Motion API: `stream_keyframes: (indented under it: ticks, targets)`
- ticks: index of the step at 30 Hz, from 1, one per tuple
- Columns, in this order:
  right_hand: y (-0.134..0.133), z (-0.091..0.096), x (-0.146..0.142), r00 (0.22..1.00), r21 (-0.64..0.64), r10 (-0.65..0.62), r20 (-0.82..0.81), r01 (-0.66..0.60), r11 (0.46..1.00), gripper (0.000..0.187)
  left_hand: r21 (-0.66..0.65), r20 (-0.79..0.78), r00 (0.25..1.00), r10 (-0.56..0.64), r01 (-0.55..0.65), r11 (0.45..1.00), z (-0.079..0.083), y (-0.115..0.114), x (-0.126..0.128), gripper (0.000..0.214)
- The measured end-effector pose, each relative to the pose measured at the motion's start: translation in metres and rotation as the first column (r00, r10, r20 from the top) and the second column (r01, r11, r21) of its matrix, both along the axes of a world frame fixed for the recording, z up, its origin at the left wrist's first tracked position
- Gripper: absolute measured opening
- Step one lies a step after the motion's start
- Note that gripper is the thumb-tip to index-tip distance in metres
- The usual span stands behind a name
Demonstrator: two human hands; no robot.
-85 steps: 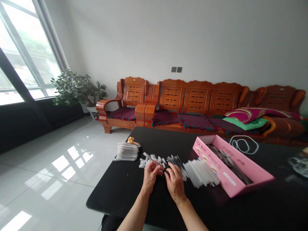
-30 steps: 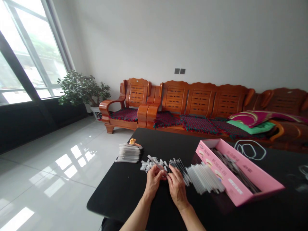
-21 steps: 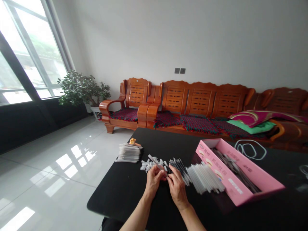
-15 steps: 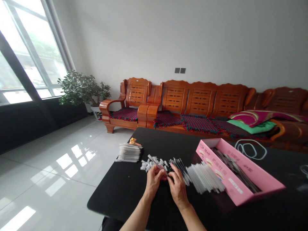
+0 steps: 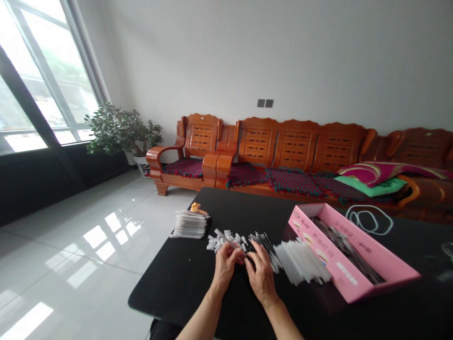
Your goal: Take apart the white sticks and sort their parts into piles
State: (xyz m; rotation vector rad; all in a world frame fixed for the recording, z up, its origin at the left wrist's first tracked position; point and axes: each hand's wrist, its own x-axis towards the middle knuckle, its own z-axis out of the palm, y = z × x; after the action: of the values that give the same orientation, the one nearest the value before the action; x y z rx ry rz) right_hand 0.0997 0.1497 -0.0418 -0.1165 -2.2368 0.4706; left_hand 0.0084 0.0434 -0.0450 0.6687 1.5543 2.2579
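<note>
My left hand (image 5: 225, 265) is closed around a slim whitish pen (image 5: 222, 236), which points up and to the left. My right hand (image 5: 261, 271) pinches at the pen's near end; the fingers hide what is there. Just beyond the hands lies a heap of small white pen caps (image 5: 213, 244). Dark thin pen refills (image 5: 264, 240) are bunched beside my right hand. To their right lies a row of translucent pen barrels (image 5: 300, 262). A stack of white pens (image 5: 190, 225) sits at the table's left edge.
A long pink box (image 5: 354, 264) holding dark thin sticks stands on the right of the black table (image 5: 170, 288). A small orange figure (image 5: 196, 207) is behind the pen stack. White cord loops (image 5: 380, 222) lie at the far right. A wooden sofa (image 5: 258, 146) stands beyond.
The pen in my hands has tilted lower and shifted slightly left. My hands have drawn marginally closer together. Everything on the table stays put.
</note>
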Motion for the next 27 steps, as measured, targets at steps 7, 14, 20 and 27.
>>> stream_keyframes:
  ticks: [7,14,20,27]
  targets:
    - [0.0006,-0.0008,0.0011,1.0,0.005,0.013,-0.018,-0.013,1.0,0.012,-0.014,-0.004,1.0,-0.015,0.014,1.0,-0.0022,0.0001,0.001,0.024]
    - [0.0001,-0.0004,-0.0005,1.0,0.012,0.005,0.004,-0.005,1.0,0.014,-0.009,0.034,0.999,0.003,-0.003,1.0,-0.0017,-0.0005,0.0006,0.027]
    - [0.0015,-0.0017,0.0009,0.999,0.008,0.023,-0.022,-0.023,1.0,0.016,-0.008,0.041,0.999,-0.001,0.001,1.0,-0.0003,0.0005,0.0017,0.028]
    - [0.0018,-0.0016,0.0007,0.999,-0.016,-0.01,-0.043,0.009,1.0,0.01,0.005,0.072,0.997,0.023,-0.023,1.0,-0.0001,0.0001,0.0007,0.03]
